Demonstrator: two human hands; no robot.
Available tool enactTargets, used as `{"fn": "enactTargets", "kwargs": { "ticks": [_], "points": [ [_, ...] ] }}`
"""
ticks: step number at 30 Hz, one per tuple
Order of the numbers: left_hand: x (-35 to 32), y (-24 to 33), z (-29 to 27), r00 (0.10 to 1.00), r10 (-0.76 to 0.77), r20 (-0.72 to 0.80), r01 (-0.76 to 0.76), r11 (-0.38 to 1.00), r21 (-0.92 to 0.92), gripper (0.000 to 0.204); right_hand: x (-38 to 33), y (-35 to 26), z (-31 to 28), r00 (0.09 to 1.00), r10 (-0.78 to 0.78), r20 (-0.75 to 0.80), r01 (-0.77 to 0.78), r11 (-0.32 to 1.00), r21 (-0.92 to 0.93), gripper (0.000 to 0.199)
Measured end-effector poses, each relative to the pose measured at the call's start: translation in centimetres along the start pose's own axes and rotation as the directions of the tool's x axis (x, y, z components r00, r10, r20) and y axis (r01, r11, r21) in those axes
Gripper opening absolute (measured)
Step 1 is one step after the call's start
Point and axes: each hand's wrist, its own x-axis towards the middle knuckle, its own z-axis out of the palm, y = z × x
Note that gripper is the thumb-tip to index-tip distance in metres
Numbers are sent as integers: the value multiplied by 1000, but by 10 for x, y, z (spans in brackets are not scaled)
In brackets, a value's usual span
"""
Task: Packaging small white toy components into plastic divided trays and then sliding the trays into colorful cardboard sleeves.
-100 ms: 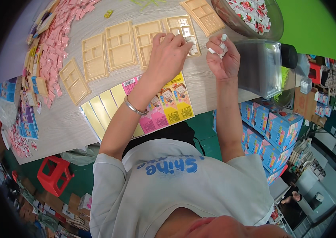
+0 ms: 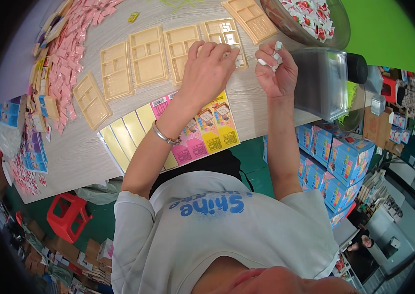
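Observation:
My left hand reaches over a beige compartment tray, with its bent fingertips down on the tray. What lies under those fingers is hidden. A metal bracelet circles that wrist. My right hand is raised just right of it, pinching several small white pieces between fingers and thumb. More beige trays lie in a row on the wooden table.
A heap of pink sachets covers the table's left end. Yellow and pink printed cards lie at the near edge. A bowl of red-and-white wrapped sweets, a clear plastic container, stacked blue boxes and a red stool surround me.

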Motion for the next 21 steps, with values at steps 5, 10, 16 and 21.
{"fn": "enactTargets", "kwargs": {
  "ticks": [5, 10, 16, 21],
  "points": [
    [-12, 0, 9, 990, 58, 129, -74, 989, 125, 65, 8, 2, 21, 1000, -9, 23, 11, 997, -74, 22],
    [-8, 2, 1, 986, -3, 168, -16, 994, 110, 81, 55, -11, 64, 995, 53, 79, -42, 991, -130, 18],
    [-37, -35, -70, 974, -222, -52, 220, 975, -41, 69, 167, -57, 88, 993, 76, 88, -47, 955, -293, 13],
    [-115, -77, -122, 879, -463, -113, 455, 886, -89, 55, 378, -28, 53, 949, 158, 273, 238, -926, -293, 31]
  ]
}}
